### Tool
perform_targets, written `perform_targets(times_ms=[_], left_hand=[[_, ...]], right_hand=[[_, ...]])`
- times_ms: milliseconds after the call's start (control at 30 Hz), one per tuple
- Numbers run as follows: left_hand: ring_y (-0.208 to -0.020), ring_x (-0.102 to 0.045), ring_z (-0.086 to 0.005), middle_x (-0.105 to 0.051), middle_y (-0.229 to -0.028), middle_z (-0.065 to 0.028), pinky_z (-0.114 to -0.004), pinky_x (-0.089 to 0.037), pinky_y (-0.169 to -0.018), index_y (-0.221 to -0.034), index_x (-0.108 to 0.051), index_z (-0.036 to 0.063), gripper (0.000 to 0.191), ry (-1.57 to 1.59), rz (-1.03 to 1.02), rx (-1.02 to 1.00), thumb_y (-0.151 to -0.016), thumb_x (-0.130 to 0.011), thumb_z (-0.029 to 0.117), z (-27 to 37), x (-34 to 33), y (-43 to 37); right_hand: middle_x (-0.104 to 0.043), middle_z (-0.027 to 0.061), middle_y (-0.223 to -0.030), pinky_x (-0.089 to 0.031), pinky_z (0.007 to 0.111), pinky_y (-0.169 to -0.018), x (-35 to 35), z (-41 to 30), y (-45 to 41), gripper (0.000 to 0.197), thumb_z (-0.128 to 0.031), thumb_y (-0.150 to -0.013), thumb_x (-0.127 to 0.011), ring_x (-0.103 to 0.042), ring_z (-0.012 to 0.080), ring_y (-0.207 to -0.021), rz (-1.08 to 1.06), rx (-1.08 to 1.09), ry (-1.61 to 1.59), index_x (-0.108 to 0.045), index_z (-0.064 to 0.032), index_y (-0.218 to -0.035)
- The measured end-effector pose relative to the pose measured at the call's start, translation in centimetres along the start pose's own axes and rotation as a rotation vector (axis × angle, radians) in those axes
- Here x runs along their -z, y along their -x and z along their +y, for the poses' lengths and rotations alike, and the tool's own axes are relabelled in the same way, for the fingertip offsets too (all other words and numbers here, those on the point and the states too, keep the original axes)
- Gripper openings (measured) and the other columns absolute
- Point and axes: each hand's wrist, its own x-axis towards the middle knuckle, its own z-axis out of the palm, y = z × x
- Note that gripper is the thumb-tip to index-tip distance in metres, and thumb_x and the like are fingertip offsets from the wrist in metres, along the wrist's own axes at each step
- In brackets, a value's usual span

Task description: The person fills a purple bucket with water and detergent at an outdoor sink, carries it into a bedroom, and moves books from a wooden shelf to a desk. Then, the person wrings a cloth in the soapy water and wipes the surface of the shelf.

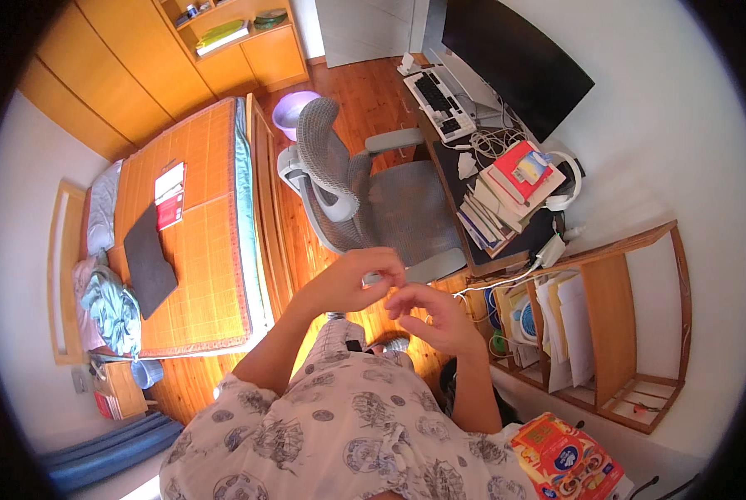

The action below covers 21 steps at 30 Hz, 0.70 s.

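In front of my printed shirt (323,415), my two bare hands are raised at mid-view with their fingertips close together. My left hand (363,279) has bent fingers and a gap between them and the thumb. Just to its right and slightly lower, my right hand (438,317) is loosely curved, thumb apart from the fingers. I see nothing held in either one; whether the fingertips touch, I cannot tell. Beyond them stands a grey mesh office chair (404,200), its near armrest (436,265) just past my fingers.
A desk on the right bears a keyboard (440,103), a monitor (516,59), stacked books (494,200) and white headphones (573,181). Below it is a wooden shelf (616,325) with papers. The bed (204,262) lies left, a purple basin (288,119) beyond. A red package (566,459) sits lower right.
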Motion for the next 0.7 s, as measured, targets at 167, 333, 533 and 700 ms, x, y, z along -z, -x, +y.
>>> perform_targets(times_ms=[167, 333, 533, 700], left_hand=[[-0.091, -0.066, -0.0214, -0.069, -0.095, -0.0109, -0.034, -0.050, -0.084, -0.097, -0.067, -0.0014, 0.014, -0.048, 0.107, 0.165, -0.085, -0.060, -0.002, -3.1, 5.3, 4.6], [-0.080, -0.058, -0.0194, -0.059, -0.084, -0.0099, -0.029, -0.045, -0.074, -0.084, -0.058, -0.0018, 0.019, -0.021, 0.020, 0.164, -0.079, -0.043, -0.010, -6.7, 10.3, 6.4], [-0.077, -0.055, -0.0158, -0.058, -0.083, -0.0079, -0.027, -0.044, -0.071, -0.084, -0.056, -0.0022, 0.017, 0.094, -0.214, 0.126, -0.083, -0.042, -0.011, -10.0, 11.1, 3.9], [-0.081, -0.054, -0.0125, -0.058, -0.091, -0.0048, -0.024, -0.044, -0.077, -0.094, -0.059, -0.0013, 0.020, 0.082, -0.350, 0.108, -0.089, -0.041, -0.011, -10.0, 9.4, 2.6]], right_hand=[[-0.067, 0.0035, -0.098, -0.051, 0.028, -0.082, -3.1, 1.8, -5.8, 0.024, -0.011, -0.093, -0.068, -0.062, 0.0124, -0.091, -0.058, 0.003, 0.030, -0.065, -0.0038, -0.115], [-0.067, 0.0034, -0.094, -0.050, 0.031, -0.075, -6.5, 3.7, -10.2, 0.023, -0.018, -0.092, -0.068, -0.062, 0.0131, -0.086, -0.014, 0.026, 0.106, -0.067, -0.0053, -0.111], [-0.069, 0.0039, -0.097, -0.053, 0.030, -0.077, -5.2, 7.3, -5.9, 0.023, -0.021, -0.094, -0.066, -0.065, 0.0139, -0.091, 0.301, -0.022, 0.097, -0.065, -0.0041, -0.110], [-0.067, 0.0075, -0.096, -0.054, 0.029, -0.077, 0.9, 13.1, 4.5, 0.025, -0.024, -0.101, -0.056, -0.065, 0.0172, -0.087, 1.064, -0.142, -0.370, -0.063, -0.0041, -0.113]])
